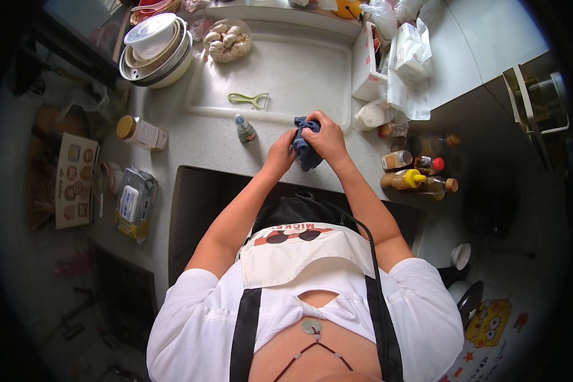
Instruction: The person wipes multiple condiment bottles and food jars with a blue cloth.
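Note:
A crumpled dark blue cloth is between my hands, just above the front edge of the counter. My right hand grips it from the right, thumb laid over the bunched fabric. From the left, my left hand is closed at the cloth's side; its fingertips are partly hidden by the fabric. A small bottle with a pale blue-grey top stands to the left of my left hand. Farther back, a green peeler lies on a pale shallow tray.
Garlic bulbs sit at the tray's back left, beside stacked bowls. At left are a lidded jar and a wipes pack. Sauce bottles and a tissue pack stand at right. A dark recess opens below the counter edge.

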`<state>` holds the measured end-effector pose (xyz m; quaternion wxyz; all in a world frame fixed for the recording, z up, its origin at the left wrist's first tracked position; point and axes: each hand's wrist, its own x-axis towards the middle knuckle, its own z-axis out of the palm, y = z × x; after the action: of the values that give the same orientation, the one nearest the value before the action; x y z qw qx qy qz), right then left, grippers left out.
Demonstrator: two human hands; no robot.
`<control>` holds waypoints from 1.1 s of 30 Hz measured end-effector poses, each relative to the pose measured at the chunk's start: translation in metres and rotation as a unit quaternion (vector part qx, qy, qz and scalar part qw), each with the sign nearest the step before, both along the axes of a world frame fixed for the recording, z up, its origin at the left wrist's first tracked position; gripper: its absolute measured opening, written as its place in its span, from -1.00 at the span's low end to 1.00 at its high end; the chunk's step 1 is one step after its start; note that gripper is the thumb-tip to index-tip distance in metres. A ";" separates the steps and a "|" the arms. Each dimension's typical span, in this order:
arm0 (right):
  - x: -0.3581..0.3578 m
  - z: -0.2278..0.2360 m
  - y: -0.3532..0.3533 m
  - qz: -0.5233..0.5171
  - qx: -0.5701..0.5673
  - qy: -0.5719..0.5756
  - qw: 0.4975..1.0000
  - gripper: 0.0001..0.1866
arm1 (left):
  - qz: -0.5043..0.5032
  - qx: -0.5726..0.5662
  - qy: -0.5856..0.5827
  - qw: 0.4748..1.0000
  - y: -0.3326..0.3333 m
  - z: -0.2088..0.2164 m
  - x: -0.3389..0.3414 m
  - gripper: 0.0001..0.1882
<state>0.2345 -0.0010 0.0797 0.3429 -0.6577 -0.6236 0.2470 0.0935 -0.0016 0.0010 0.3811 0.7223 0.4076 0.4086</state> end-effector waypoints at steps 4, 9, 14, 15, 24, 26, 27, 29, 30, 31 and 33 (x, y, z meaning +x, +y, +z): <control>0.008 -0.002 -0.003 -0.037 -0.023 0.072 0.996 -0.72 | -0.014 -0.023 -0.009 1.000 0.000 0.005 0.001 -0.56; 0.037 -0.010 -0.004 -0.033 -0.046 0.000 0.998 -0.71 | -0.018 -0.055 0.019 0.998 0.004 -0.001 0.000 -0.62; 0.025 0.014 -0.009 0.056 -0.017 0.028 0.998 -0.69 | -0.009 -0.037 -0.016 0.999 0.001 0.002 0.002 -0.66; 0.021 0.016 -0.007 0.079 0.004 0.038 0.996 -0.69 | -0.003 -0.025 -0.014 1.000 0.000 0.001 0.002 -0.65; 0.002 0.035 0.010 0.127 -0.098 -0.117 0.980 -0.69 | 0.009 -0.039 0.018 0.999 0.002 -0.012 0.000 -0.56; 0.004 0.024 0.013 0.132 -0.067 -0.079 0.986 -0.71 | 0.010 -0.038 0.008 0.999 0.002 -0.012 0.000 -0.55; 0.004 0.019 0.013 0.132 -0.067 -0.079 0.986 -0.71 | 0.012 -0.024 0.008 1.000 0.002 -0.012 0.000 -0.60; 0.005 0.011 0.014 0.089 -0.033 -0.029 0.995 -0.72 | 0.013 -0.007 0.009 1.000 0.003 -0.011 0.001 -0.64; 0.006 0.006 0.013 0.088 -0.032 -0.029 0.995 -0.72 | 0.022 0.004 0.018 1.000 0.003 -0.011 0.002 -0.65; 0.009 -0.001 0.013 0.068 -0.032 0.028 0.997 -0.72 | 0.032 0.017 0.027 0.999 0.004 -0.010 0.003 -0.65; 0.018 -0.022 0.013 0.046 -0.030 0.089 0.995 -0.71 | 0.010 0.008 0.022 1.000 0.005 -0.009 0.001 -0.63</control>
<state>0.2527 0.0117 0.0581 0.3653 -0.6136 -0.6129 0.3382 0.0945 0.0035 -0.0083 0.3619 0.7304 0.4196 0.3993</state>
